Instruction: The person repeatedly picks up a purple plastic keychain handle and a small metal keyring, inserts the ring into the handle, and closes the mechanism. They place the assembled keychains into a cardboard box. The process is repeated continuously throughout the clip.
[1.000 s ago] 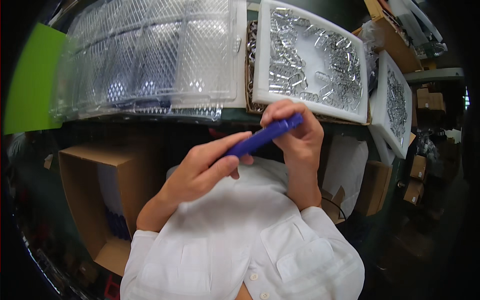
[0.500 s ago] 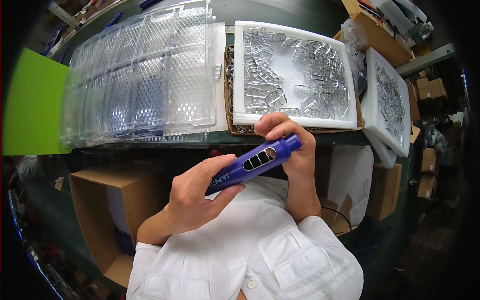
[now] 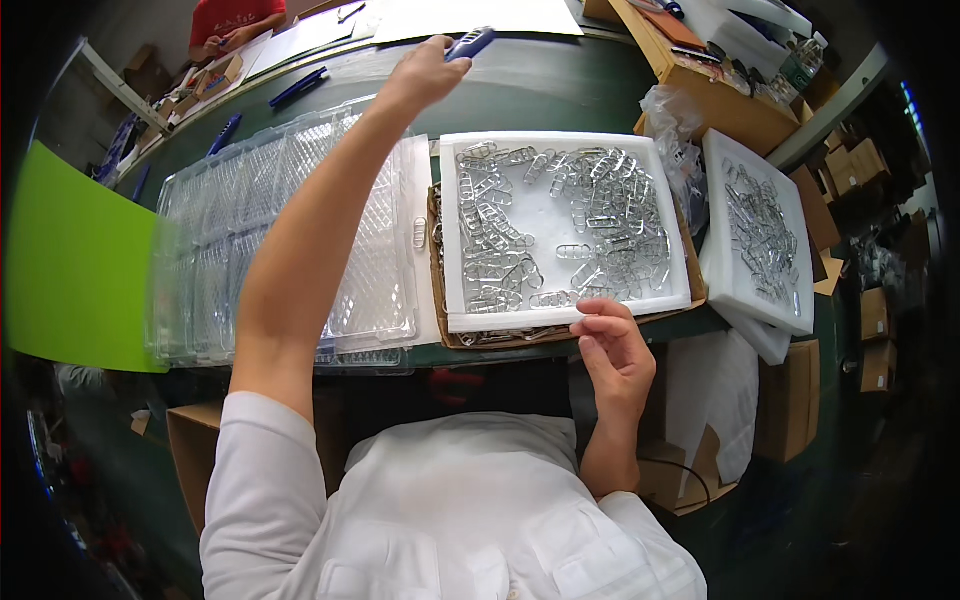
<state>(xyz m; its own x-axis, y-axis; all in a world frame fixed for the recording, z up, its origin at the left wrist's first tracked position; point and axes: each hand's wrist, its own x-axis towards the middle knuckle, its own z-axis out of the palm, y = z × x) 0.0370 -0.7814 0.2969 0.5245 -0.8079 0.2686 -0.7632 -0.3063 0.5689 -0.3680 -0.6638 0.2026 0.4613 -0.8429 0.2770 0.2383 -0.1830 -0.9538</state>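
Observation:
My left arm reaches far forward over the bench, and the left hand [image 3: 424, 76] is closed around a blue tubular plastic casing [image 3: 470, 44]. A silvery barred oval frame shows on the casing's upper side. Near the front edge of a white foam tray [image 3: 560, 320], my right hand [image 3: 618, 362] is raised with fingers loosely bent and apart, nothing visible in it. Many shiny oval metal frames [image 3: 497, 215] lie heaped in that tray, which rests on a cardboard box [image 3: 438, 285]. Left of it, partly behind my left arm, are stacked clear plastic blister trays [image 3: 375, 270].
More blue casings [image 3: 298, 87] lie on the green bench [image 3: 560, 85] at the back left. Another foam tray of metal frames [image 3: 765, 215] leans at right. A bright green panel [image 3: 85, 260] stands far left. Across the bench is a person in a red shirt [image 3: 235, 18].
My left hand has carried the blue casing from in front of my chest to the bench's far side. The right hand has let go of it and moved slightly down. The view has shifted.

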